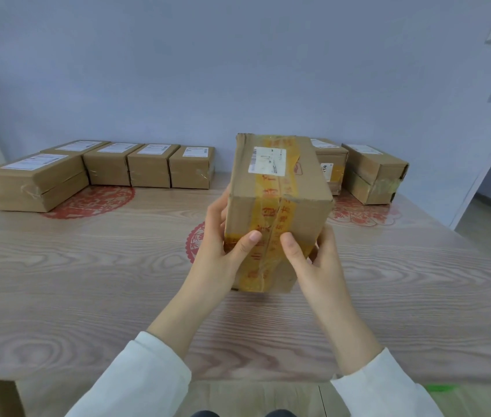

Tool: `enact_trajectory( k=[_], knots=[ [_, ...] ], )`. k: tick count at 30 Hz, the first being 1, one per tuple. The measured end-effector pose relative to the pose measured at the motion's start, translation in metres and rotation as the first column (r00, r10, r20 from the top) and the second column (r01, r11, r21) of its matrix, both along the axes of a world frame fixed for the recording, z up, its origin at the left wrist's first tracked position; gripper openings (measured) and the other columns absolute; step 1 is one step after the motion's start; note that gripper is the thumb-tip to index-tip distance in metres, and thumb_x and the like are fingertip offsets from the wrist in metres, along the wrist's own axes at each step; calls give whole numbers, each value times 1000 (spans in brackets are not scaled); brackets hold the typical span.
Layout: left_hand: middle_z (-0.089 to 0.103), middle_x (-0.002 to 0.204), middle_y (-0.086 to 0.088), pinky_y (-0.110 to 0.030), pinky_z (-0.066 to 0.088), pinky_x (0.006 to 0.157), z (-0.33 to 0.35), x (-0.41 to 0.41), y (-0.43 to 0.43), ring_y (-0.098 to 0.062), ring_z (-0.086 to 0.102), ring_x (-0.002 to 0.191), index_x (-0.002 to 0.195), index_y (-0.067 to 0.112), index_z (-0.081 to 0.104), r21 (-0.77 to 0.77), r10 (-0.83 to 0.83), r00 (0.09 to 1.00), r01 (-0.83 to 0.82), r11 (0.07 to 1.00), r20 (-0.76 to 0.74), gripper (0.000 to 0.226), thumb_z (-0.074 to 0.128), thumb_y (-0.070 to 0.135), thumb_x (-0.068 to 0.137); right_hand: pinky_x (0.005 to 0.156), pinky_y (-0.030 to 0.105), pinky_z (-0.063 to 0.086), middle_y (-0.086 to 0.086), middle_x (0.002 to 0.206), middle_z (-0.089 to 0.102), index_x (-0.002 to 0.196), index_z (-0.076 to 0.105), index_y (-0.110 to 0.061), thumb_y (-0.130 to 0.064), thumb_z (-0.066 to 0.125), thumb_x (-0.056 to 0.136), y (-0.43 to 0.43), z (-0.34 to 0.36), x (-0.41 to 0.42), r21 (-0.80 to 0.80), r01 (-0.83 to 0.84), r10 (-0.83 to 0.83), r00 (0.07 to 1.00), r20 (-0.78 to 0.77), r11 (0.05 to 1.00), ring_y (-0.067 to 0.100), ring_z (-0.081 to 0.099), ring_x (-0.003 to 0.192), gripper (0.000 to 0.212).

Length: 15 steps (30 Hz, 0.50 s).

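So here's where we're at with the parcels: we've got the taped box (280,206) in both hands over the middle of the table (88,281), near end tipped toward us. Left hand (223,254) wraps its left side with the thumb pressed on the front face, and right hand (313,260) does the same on the right, so both are gripping it. We can't quite tell whether the bottom edge clears the tabletop or just touches it.

Progress-wise, we'd say we're most of the way there. A row of boxes (148,170) sits along the far edge on the left, five as far as we can count, and two boxes (373,176) sit at the far right. Ours looks like the only one not lined up, and the gap between the two groups seems the obvious spot for it.

Contents? No idea. Every box is shut and taped. Ours has yellow tape (271,212) with red print over the seam and a white label (267,161) on top, too blurry to read.
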State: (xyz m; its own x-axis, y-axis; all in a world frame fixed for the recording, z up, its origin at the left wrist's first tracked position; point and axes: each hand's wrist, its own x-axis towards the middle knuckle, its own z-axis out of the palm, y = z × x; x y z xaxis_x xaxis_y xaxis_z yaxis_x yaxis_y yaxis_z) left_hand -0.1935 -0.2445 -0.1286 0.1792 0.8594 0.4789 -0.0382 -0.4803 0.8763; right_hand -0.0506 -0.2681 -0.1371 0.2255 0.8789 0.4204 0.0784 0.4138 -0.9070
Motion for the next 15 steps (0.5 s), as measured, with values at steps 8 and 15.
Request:
enact_trajectory(
  k=[8, 15],
  knots=[
    [58, 111, 6, -15, 52, 71, 4, -1, -1, 5, 61, 97, 107, 33, 34, -61, -24, 999, 26, 998, 34, 69, 78, 61, 61, 77, 8, 47, -13, 112, 59, 118, 45, -28, -36, 62, 72, 2, -5, 1, 38, 29, -31, 998, 56, 999, -12, 59, 95, 50],
    [59, 110, 4, -18, 51, 70, 3, -1, -1, 2, 63, 90, 103, 29, 40, -165, -37, 993, 56, 985, 116, 72, 65, 74, 53, 87, 21, 52, -8, 117, 61, 126, 44, -22, -51, 66, 73, 3, -11, 3, 41, 24, -27, 995, 92, 999, -5, 59, 104, 64]
  ],
)
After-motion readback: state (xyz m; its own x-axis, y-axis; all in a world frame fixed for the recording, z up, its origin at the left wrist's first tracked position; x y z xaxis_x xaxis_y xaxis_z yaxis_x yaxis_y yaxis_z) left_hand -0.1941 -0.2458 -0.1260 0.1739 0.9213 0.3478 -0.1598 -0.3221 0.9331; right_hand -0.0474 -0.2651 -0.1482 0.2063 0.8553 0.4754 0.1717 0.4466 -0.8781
